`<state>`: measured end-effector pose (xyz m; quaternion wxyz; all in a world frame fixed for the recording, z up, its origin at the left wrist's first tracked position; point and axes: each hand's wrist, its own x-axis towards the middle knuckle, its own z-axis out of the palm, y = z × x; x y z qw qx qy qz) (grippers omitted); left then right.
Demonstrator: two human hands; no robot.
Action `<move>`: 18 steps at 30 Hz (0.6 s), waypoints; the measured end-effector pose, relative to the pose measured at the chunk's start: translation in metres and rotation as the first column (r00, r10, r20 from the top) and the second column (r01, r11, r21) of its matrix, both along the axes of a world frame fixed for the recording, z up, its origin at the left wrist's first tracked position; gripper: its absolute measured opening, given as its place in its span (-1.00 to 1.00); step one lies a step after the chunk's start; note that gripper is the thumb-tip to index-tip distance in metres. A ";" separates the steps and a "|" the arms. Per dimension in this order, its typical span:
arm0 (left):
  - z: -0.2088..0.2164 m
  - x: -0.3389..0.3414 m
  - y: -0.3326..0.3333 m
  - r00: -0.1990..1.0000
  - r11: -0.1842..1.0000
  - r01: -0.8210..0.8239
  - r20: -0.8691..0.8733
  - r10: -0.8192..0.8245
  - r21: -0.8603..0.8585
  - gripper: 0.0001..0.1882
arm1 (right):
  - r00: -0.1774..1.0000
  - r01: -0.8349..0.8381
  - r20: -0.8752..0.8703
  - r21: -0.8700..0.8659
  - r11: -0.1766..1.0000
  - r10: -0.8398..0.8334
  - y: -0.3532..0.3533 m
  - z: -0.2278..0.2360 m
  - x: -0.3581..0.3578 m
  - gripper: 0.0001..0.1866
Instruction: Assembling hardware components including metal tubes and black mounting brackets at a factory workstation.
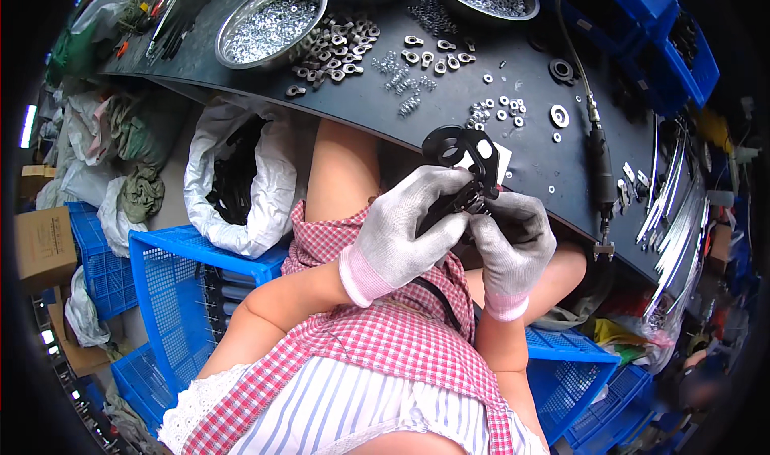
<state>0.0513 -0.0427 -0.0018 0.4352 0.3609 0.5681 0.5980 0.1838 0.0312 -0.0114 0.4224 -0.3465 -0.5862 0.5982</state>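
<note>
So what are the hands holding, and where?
Both gloved hands, left and right, hold one black metal bracket by its lower end; the holed top sticks out.

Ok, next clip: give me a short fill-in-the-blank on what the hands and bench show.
1. Both hands wear grey ____.
2. The left hand and right hand together hold a ____ metal bracket.
3. The metal bowls on the bench are round and filled with small ____ parts.
4. Below the left arm stands a ____ plastic crate.

Missing words: gloves; black; silver; blue

Dark workbench (513,146), blue crates (172,295) below, perhaps concrete floor.
</note>
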 end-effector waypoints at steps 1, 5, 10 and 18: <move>0.000 0.001 0.002 1.000 1.000 0.005 -0.007 -0.005 -0.005 -0.65 | 0.998 0.000 -0.063 -0.067 0.998 -0.005 -0.001 0.003 0.000 -0.73; 0.005 0.006 0.005 0.919 0.985 0.045 -0.393 0.023 0.165 -0.70 | 0.960 -0.055 -0.280 -0.216 0.975 -0.008 -0.003 -0.009 0.007 -0.72; 0.005 0.013 0.010 0.867 0.980 0.060 -0.497 0.042 0.188 -0.70 | 0.822 -0.187 -0.569 -0.315 0.931 -0.027 -0.003 -0.021 0.003 -0.68; 0.003 0.010 0.012 0.812 0.966 0.074 -0.578 0.086 0.248 -0.68 | 0.836 -0.125 -0.543 -0.323 0.938 -0.076 -0.010 -0.021 -0.004 -0.65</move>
